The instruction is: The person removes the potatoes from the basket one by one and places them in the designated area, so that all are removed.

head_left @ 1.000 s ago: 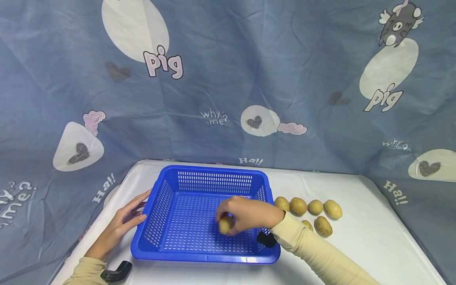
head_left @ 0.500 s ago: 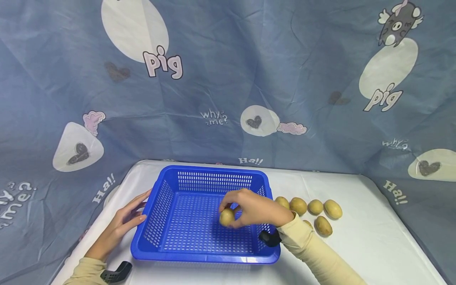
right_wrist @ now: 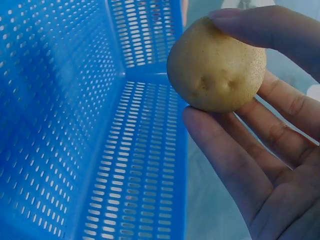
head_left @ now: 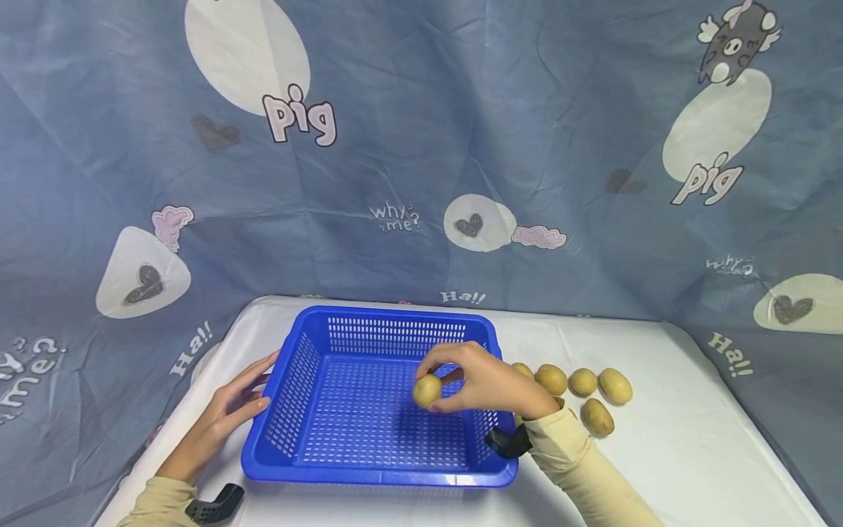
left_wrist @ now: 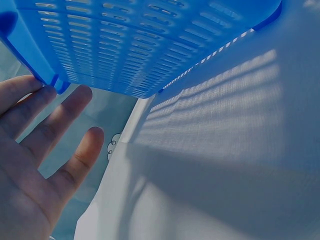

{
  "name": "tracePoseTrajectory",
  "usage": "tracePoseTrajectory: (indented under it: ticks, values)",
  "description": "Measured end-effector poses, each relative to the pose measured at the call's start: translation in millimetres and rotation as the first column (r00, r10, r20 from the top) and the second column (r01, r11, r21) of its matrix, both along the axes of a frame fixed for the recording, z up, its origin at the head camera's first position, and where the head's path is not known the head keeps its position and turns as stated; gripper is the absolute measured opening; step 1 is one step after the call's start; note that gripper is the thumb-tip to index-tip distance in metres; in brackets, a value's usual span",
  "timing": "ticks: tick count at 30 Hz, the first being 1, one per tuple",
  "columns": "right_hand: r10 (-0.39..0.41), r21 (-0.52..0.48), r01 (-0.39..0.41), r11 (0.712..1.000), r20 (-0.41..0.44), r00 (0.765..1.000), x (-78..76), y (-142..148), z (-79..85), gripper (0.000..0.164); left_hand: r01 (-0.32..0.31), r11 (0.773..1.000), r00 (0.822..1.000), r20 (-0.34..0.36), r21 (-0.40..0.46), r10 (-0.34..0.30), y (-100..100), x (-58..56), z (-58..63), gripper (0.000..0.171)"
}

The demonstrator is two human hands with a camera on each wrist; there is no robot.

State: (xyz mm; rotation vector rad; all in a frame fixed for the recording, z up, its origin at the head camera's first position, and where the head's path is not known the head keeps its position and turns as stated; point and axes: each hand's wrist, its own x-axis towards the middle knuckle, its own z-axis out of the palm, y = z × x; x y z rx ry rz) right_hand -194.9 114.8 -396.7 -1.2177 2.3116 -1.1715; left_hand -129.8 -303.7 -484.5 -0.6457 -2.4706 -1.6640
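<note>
A small round potato [head_left: 427,391] is pinched between the thumb and fingers of my right hand [head_left: 484,379], over the right half of a blue perforated plastic basket [head_left: 349,476]. In the right wrist view the potato [right_wrist: 215,67] shows two small dimples on its smooth yellow-brown skin. My left hand [head_left: 227,410] rests at the basket's left rim, its fingers extended. The left wrist view has those fingertips right at the rim of the basket [left_wrist: 150,45], with the fingers spread. No other potato shows in the basket.
Several potatoes [head_left: 615,386] lie on the white-covered table [head_left: 685,439] right of the basket, some partly hidden by my right arm. Each wrist wears a black device [head_left: 216,505]. A blue printed cloth [head_left: 395,146] hangs close behind the table.
My right hand has moved up and to the right with the potato, from low in the basket to higher over it. The left hand and the basket stay put.
</note>
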Motion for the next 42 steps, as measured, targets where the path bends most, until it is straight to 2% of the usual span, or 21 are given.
tracePoseTrajectory:
  ticks: [13, 19, 29, 35, 42]
  values:
    - [-0.089, -0.073, 0.089, 0.993, -0.005, 0.996, 0.2, 19, 0.1, 0.037, -0.003, 1.0, 1.0, 0.007, -0.01, 0.003, -1, -1.0, -1.0, 0.063]
    - [-0.107, -0.111, 0.104, 0.988, -0.023, 0.994, 2.6, 27, -1.5, 0.037, -0.002, 1.0, 1.0, 0.0, -0.013, 0.002, -1, -1.5, -0.6, 0.063]
    - [-0.168, -0.187, 0.162, 0.969, -0.019, 0.986, 8.8, 46, -2.3, 0.039, -0.002, 1.0, 1.0, 0.0, -0.015, 0.002, 0, -1.5, -1.2, 0.063]
    - [-0.222, -0.184, 0.211, 0.96, -0.038, 0.974, 11.0, 61, -7.3, 0.038, -0.011, 1.0, 1.0, 0.008, -0.021, 0.011, -1, -0.6, -1.7, 0.063]
    - [-0.266, -0.229, 0.247, 0.942, -0.053, 0.963, 13.4, 80, -14.4, 0.037, -0.013, 1.0, 1.0, 0.012, -0.021, 0.013, -1, -0.5, -1.8, 0.063]
